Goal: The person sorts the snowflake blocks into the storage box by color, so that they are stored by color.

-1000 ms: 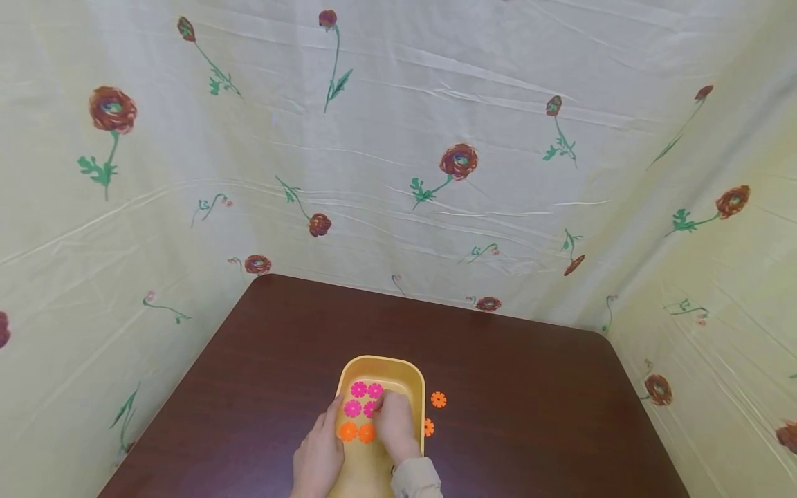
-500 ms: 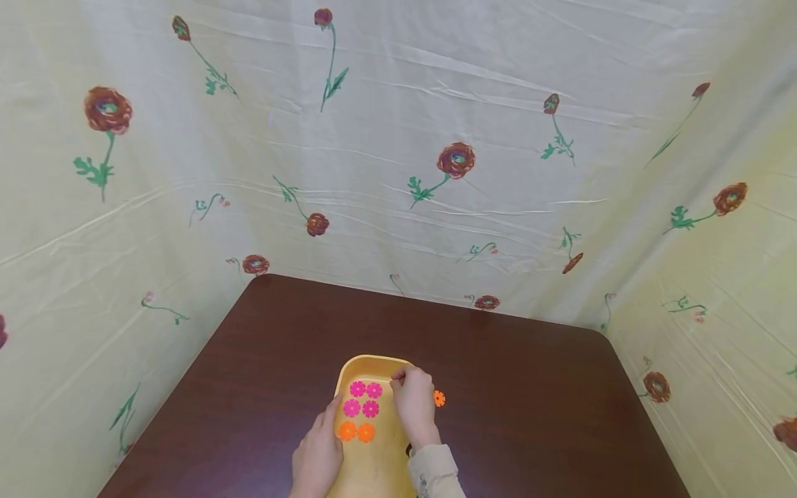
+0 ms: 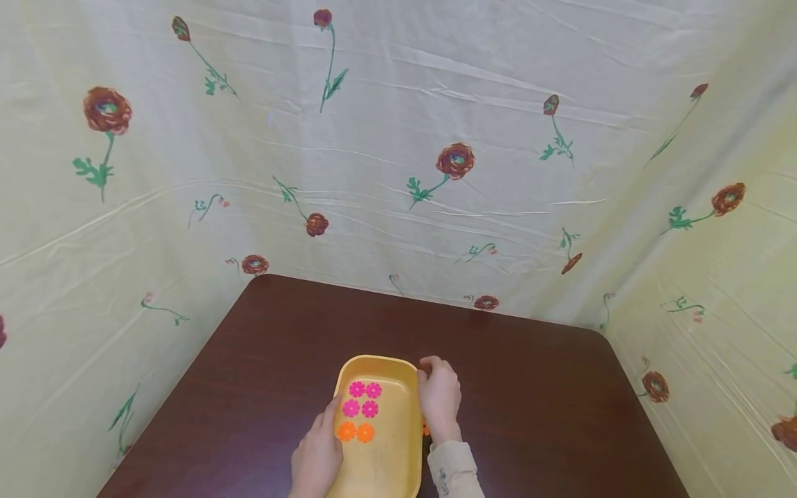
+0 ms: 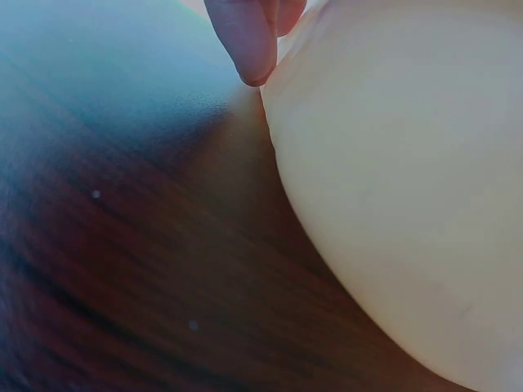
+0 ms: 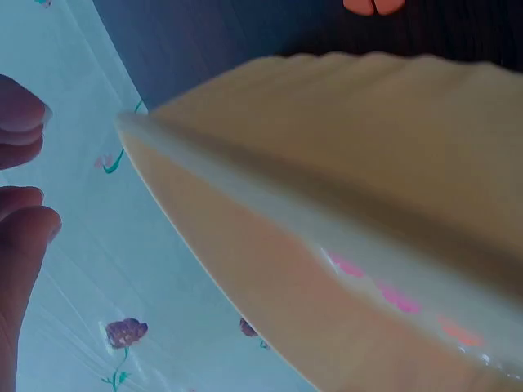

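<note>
Reaching beside the yellow tray, the right hand sits on the bench just off the tray's right wall, fingers curled near the far right corner; whether they pinch anything cannot be told. An orange flower disc peeks out under that hand, outside the tray. Inside the tray: four pink discs, two orange discs just nearer. The left hand rests flat against the tray's left wall, fingers straight. Judged step: fetching the next loose orange disc; next move needs a fine pinch on a flat piece.

Left wrist: fingertip touches the tray wall.

Right wrist: fingers bent, slightly apart, well off the tray rim; orange disc beyond the tray.
</note>
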{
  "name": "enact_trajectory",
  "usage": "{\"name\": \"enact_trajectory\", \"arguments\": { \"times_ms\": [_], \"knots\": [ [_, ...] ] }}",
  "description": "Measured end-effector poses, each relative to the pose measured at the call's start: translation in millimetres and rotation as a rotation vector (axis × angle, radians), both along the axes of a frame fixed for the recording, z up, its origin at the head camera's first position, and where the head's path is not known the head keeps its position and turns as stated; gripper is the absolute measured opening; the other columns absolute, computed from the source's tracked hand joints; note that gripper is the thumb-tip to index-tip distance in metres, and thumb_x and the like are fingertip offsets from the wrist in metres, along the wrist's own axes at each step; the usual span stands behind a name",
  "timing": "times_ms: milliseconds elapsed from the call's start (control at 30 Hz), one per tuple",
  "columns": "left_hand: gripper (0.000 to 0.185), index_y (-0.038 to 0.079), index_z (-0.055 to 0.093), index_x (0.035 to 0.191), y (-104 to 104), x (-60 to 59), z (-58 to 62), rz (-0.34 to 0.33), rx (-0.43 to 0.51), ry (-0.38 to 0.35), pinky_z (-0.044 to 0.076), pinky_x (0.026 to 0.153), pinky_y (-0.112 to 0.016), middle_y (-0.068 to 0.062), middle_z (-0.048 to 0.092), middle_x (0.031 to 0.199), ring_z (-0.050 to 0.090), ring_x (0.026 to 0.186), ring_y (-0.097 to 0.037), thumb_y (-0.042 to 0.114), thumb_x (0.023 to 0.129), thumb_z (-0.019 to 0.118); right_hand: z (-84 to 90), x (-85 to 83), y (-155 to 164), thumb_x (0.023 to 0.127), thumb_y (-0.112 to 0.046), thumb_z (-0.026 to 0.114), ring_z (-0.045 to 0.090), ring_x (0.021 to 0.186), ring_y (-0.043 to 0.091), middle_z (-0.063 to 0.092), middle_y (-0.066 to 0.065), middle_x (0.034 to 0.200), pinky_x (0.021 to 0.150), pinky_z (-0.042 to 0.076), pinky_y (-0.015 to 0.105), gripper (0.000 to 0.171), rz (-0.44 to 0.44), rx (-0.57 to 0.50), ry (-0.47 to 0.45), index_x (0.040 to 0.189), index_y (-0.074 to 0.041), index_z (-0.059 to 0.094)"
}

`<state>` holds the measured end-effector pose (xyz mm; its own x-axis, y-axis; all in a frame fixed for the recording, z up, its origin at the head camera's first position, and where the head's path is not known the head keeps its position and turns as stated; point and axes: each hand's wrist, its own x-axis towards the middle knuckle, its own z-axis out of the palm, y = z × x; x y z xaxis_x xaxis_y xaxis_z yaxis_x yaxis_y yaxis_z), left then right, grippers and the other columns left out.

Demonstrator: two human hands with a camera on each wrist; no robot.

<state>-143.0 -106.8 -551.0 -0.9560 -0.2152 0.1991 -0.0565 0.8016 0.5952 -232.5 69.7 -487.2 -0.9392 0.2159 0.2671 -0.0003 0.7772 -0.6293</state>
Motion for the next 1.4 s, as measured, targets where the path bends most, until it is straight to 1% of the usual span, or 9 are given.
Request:
{"name": "enact_trajectory", "arguments": {
  "times_ms": [200, 400, 633, 733, 933, 1167, 1400],
  "knots": [
    [0.064, 0.016, 0.044, 0.133, 0, 0.4, 0.7, -0.002, -0.002, 0.003, 0.042, 0.046, -0.043, -0.012, 0.061, 0.104, 0.059, 0.062, -0.032, -0.003, 0.073, 0.059, -8.2, -0.8, 11, 0.079, -0.01, 0.069, 0.058, 0.096, 0.031, 0.064, 0.01, 0.105, 0.079, 0.048, 0.046, 0.025, -0.031, -0.008, -0.02, 0.104, -0.01, 0.066],
    [0.065, 0.016, 0.044, 0.133, 0, 0.4, 0.9, 0.0, -0.009, -0.001, 0.042, 0.046, -0.043, -0.012, 0.061, 0.103, 0.059, 0.061, -0.031, -0.003, 0.073, 0.06, -22.3, -1.5, 22, 0.078, -0.008, 0.068, 0.055, 0.1, 0.034, 0.061, 0.012, 0.112, 0.08, 0.047, 0.046, 0.031, -0.031, 0.005, -0.029, 0.109, -0.005, 0.064],
    [0.064, 0.016, 0.045, 0.132, 0, 0.8, 1.1, 0.008, -0.01, 0.0, 0.042, 0.046, -0.044, -0.012, 0.061, 0.103, 0.059, 0.062, -0.032, -0.003, 0.073, 0.059, -40.5, 0.5, 28, 0.078, -0.007, 0.068, 0.053, 0.105, 0.037, 0.058, 0.017, 0.118, 0.084, 0.046, 0.047, 0.034, 0.024, 0.045, -0.091, 0.112, -0.003, 0.063],
    [0.064, 0.017, 0.045, 0.132, 0, 0.5, 1.0, 0.01, -0.006, -0.012, 0.043, 0.047, -0.045, -0.012, 0.061, 0.105, 0.059, 0.062, -0.032, -0.003, 0.073, 0.058, -46.6, 1.4, 30, 0.078, -0.008, 0.069, 0.054, 0.105, 0.036, 0.059, 0.016, 0.117, 0.084, 0.046, 0.046, 0.034, 0.056, 0.076, -0.118, 0.112, -0.004, 0.063],
    [0.063, 0.017, 0.044, 0.133, 0, -0.3, 0.7, 0.008, 0.0, -0.037, 0.044, 0.049, -0.046, -0.013, 0.06, 0.107, 0.06, 0.064, -0.034, -0.002, 0.075, 0.058, -56.9, 1.8, 32, 0.076, -0.008, 0.071, 0.057, 0.098, 0.033, 0.064, 0.012, 0.107, 0.08, 0.047, 0.046, 0.033, 0.097, 0.126, -0.127, 0.108, -0.004, 0.065],
    [0.062, 0.016, 0.044, 0.132, 0, -0.3, -0.2, 0.003, -0.011, -0.009, 0.042, 0.046, -0.044, -0.013, 0.061, 0.105, 0.058, 0.061, -0.032, -0.002, 0.075, 0.058, -64.8, 1.2, 36, 0.075, -0.01, 0.072, 0.058, 0.091, 0.032, 0.065, 0.011, 0.101, 0.072, 0.049, 0.045, 0.031, 0.114, 0.196, -0.141, 0.106, -0.006, 0.066],
    [0.062, 0.016, 0.045, 0.131, 0, 0.7, -1.2, 0.007, -0.012, 0.01, 0.042, 0.046, -0.044, -0.012, 0.061, 0.102, 0.059, 0.061, -0.032, -0.003, 0.074, 0.058, -69.8, 0.0, 39, 0.072, -0.009, 0.074, 0.057, 0.087, 0.031, 0.065, 0.011, 0.097, 0.07, 0.049, 0.044, 0.033, 0.117, 0.228, -0.146, 0.104, -0.007, 0.066]
  ]
}}
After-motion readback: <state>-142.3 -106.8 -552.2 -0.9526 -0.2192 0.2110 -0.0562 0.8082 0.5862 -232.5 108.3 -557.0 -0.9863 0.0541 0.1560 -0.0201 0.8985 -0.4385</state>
